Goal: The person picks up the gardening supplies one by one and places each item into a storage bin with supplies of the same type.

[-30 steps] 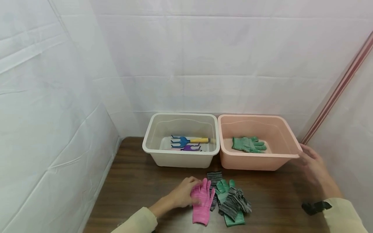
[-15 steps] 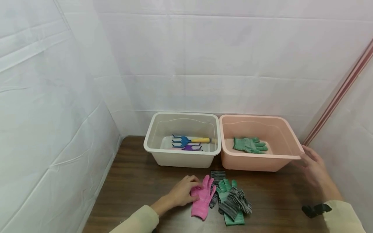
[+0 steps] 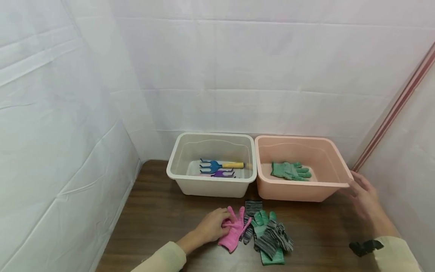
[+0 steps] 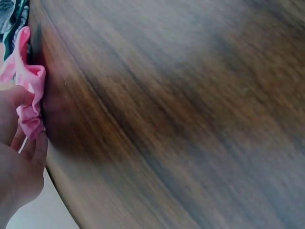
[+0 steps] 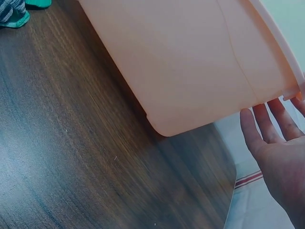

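Observation:
My left hand (image 3: 212,226) pinches a pink knit glove (image 3: 232,240) on the table; in the left wrist view the glove (image 4: 31,78) is bunched between thumb and fingers. Just right of it lie grey-striped gloves (image 3: 272,238) and green gloves (image 3: 276,257), overlapping in a pile. At the far right, my right hand (image 3: 365,198) holds the rim corner of a pink plastic basin (image 3: 306,183). Its fingertips sit under the basin's lip in the right wrist view; the thumb is hidden there. One green glove (image 3: 290,171) lies flat inside this basin.
A white basin (image 3: 210,177) stands against the pink one, on its left. Inside are a blue hand rake with a yellow handle (image 3: 232,165) and a purple rake head (image 3: 222,173). White sheeting (image 3: 217,75) encloses the brown wooden table (image 3: 153,211) at the back and sides.
The pink glove has turned, its cuff swinging left and toward my left hand, with its fingers now spread and bent. My right hand stays at the pink basin's corner.

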Demonstrator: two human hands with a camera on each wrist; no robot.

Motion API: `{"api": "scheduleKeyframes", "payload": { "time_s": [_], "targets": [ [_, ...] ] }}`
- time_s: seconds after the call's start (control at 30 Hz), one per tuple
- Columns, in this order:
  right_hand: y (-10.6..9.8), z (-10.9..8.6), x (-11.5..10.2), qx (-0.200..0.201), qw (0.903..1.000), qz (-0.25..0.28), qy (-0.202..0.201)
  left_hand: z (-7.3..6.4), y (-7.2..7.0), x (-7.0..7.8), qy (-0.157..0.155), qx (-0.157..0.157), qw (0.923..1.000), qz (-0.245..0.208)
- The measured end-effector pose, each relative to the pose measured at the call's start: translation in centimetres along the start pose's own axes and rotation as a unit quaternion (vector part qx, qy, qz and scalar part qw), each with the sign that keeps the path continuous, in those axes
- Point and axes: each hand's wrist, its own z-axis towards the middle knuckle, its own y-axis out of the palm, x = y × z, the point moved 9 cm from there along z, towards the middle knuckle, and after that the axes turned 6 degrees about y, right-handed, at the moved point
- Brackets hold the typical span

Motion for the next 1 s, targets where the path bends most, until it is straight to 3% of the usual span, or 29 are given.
{"api": "scheduleKeyframes", "payload": {
  "time_s": [0.2, 0.43, 0.63, 0.8, 1.0],
  "targets": [
    [0.3, 0.0, 0.0, -0.005, 0.9999, 0.012, -0.006, 0.1, -0.4, -0.4, -0.004, 0.002, 0.9983, -0.058],
    [0.1, 0.0, 0.1, -0.006, 0.9999, 0.005, -0.007, 0.4, -1.1, -0.1, 0.026, 0.01, 0.9953, -0.093],
    [0.1, -0.2, 0.2, 0.002, 0.9998, -0.021, -0.001, 0.1, -1.4, -0.5, 0.003, 0.007, 0.9934, -0.115],
    [0.0, 0.0, 0.6, 0.027, 0.9981, -0.052, 0.021, 0.0, -2.6, 0.1, 0.002, 0.01, 0.9919, -0.127],
    [-0.2, 0.1, 0.6, 0.031, 0.9985, -0.039, 0.02, 0.3, -4.2, 1.4, 0.02, 0.018, 0.9902, -0.137]
  ]
}}
